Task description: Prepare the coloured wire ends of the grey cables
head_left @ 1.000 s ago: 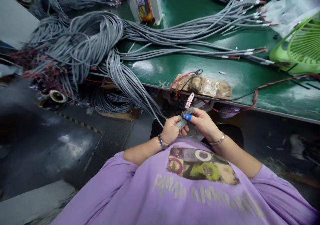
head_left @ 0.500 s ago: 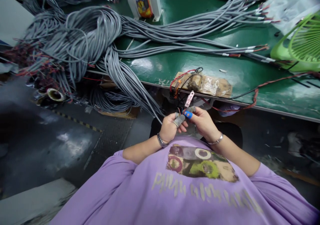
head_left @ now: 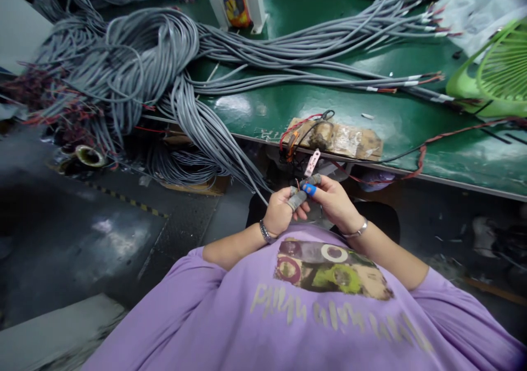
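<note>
My left hand (head_left: pixel 283 209) and my right hand (head_left: pixel 335 200) meet in front of my chest, just below the bench edge. Both are closed, fingertips pinched together on thin wire ends (head_left: pixel 298 185) of a grey cable. Grey tape wraps several fingertips, and a blue wrap covers my right thumb. The bundle of grey cables (head_left: pixel 214 135) drops off the bench toward my left hand. Just beyond my fingers a pink-and-white tag-like piece (head_left: pixel 313 163) hangs at the edge, below a taped wooden block (head_left: pixel 341 140). The exact wires between my fingers are mostly hidden.
More grey cables (head_left: pixel 288 50) lie across the green bench (head_left: pixel 242 110), with stripped ends at right. A green fan (head_left: pixel 494 80) and a plastic bag (head_left: pixel 477 9) are at far right. A red twisted cord (head_left: pixel 420 159) droops over the bench edge.
My fingertips have shifted slightly against each other at the wire ends. Both hands stay closed in nearly the same place.
</note>
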### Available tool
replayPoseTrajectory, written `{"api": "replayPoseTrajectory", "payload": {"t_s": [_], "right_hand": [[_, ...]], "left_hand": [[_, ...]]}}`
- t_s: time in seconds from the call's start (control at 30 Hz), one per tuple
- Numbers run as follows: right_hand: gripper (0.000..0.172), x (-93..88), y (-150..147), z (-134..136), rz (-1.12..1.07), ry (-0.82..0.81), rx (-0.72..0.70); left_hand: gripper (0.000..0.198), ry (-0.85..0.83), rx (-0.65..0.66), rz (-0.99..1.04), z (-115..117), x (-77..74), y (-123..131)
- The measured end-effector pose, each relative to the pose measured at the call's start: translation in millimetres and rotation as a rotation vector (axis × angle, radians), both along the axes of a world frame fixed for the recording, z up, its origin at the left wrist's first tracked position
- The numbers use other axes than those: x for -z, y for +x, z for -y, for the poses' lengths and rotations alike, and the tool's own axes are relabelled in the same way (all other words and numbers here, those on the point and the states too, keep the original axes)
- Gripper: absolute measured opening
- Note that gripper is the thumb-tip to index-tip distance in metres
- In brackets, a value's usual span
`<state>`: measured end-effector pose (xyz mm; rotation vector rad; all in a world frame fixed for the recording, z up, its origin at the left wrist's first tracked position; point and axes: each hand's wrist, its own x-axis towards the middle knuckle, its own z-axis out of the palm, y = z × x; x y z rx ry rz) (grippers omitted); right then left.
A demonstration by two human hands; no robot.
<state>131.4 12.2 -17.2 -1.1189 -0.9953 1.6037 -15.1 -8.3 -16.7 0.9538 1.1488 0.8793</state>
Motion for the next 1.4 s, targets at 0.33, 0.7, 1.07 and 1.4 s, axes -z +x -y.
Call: {"api": "replayPoseTrajectory", "payload": {"t_s": [0.33, 0.7, 1.07, 1.4], "right_hand": [[0.039, 8.4, -5, 5, 0.01, -0.027, 0.11], [0.033, 3.6, 7, 6, -0.003, -0.058, -0.038], [0.042, -12.4, 4, -6, -0.138, -0.097, -0.125], [0.035, -14.6, 9, -11, -0.104, -0.037, -0.213]], "left_hand": [[0.041, -0.021, -0.085, 0.053, -1, 5.3, 0], [0.037, -0.026, -0.102, 0.075, 1, -1.7, -6], [0.037, -0.066, 0.159, -0.007, 3, -7.6, -10], [0.035, -0.1, 0.294, -0.051, 2, -10.0, -9]]}}
